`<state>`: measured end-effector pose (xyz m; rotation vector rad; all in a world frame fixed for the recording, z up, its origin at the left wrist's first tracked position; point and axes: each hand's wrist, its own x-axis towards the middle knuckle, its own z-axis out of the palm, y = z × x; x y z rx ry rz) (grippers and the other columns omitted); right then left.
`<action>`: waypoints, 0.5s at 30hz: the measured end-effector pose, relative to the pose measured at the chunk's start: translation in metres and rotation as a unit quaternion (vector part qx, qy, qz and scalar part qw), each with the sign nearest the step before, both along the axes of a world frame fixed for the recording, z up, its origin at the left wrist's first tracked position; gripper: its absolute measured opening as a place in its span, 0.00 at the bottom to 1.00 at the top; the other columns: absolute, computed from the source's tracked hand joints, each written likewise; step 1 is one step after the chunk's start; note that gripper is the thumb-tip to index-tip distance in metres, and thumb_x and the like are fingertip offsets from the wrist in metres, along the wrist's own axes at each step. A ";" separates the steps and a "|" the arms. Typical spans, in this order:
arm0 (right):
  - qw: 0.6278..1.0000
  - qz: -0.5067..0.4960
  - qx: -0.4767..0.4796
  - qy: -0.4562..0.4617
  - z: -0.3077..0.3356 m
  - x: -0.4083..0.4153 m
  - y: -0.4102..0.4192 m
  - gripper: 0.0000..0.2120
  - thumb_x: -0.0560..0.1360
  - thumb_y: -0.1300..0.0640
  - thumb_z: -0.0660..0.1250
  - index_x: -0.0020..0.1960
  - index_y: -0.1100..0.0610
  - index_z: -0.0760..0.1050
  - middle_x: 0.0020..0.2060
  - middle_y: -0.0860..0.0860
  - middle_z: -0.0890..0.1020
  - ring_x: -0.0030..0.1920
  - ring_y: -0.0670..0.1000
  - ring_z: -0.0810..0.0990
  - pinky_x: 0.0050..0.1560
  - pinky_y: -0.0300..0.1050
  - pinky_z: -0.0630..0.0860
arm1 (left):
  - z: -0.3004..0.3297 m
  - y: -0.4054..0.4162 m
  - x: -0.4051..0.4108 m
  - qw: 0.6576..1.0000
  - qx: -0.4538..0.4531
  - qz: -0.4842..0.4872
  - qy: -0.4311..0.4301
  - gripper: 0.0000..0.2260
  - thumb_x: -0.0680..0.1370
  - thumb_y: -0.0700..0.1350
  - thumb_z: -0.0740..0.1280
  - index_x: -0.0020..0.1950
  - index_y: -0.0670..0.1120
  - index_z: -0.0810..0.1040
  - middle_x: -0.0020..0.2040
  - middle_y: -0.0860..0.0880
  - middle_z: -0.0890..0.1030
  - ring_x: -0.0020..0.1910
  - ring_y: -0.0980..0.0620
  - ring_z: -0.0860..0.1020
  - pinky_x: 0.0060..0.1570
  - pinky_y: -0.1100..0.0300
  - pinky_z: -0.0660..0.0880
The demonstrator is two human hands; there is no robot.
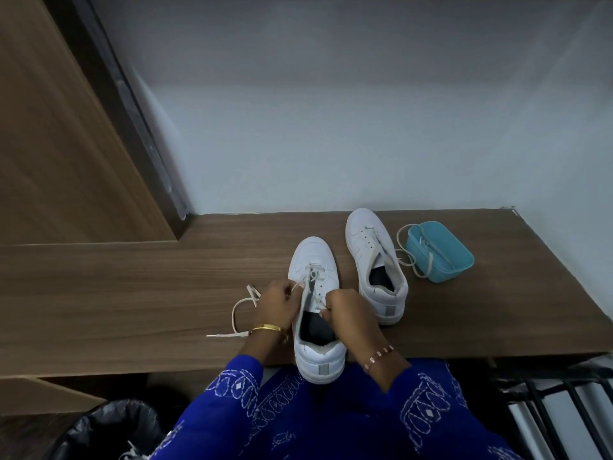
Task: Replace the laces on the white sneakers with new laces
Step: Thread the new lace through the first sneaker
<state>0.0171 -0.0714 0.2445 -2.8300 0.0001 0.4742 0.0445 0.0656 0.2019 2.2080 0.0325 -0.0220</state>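
Two white sneakers stand on a wooden table. The near sneaker sits at the front edge, its heel over the rim, with an off-white lace threaded through only its lowest eyelets. My left hand pinches one lace strand at the shoe's left side; the loose end loops over the table to the left. My right hand grips the shoe's right eyelet edge and pinches the other strand. The far sneaker stands unlaced to the right.
A light-blue plastic container sits right of the far sneaker with a lace draped over its rim. A wall runs behind the table, a wooden panel at left. Below are a black bin bag and a dark rack.
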 end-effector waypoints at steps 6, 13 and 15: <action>0.999 0.010 0.001 -0.039 0.001 -0.005 -0.001 0.21 0.78 0.56 0.59 0.30 0.53 0.54 0.29 0.49 0.62 0.40 0.50 0.67 0.40 0.41 0.60 | 0.006 0.007 0.009 0.984 -0.148 0.100 0.017 0.12 0.77 0.42 0.64 0.32 0.44 0.72 0.30 0.48 0.75 0.32 0.51 0.72 0.38 0.58 0.67; 0.999 0.010 0.010 -0.033 0.007 -0.003 0.000 0.20 0.78 0.55 0.59 0.29 0.54 0.57 0.28 0.49 0.61 0.39 0.52 0.68 0.39 0.41 0.62 | 0.020 0.011 0.009 0.829 -0.521 0.191 0.073 0.15 0.80 0.36 0.54 0.33 0.41 0.67 0.28 0.46 0.82 0.25 0.53 0.80 0.27 0.63 0.76; 1.000 0.009 0.006 -0.029 0.008 -0.004 -0.001 0.20 0.78 0.55 0.59 0.29 0.54 0.57 0.28 0.49 0.61 0.40 0.51 0.68 0.39 0.40 0.61 | 0.019 0.007 0.007 0.835 -0.501 0.202 0.108 0.14 0.80 0.38 0.54 0.34 0.40 0.67 0.27 0.42 0.80 0.21 0.50 0.78 0.24 0.63 0.74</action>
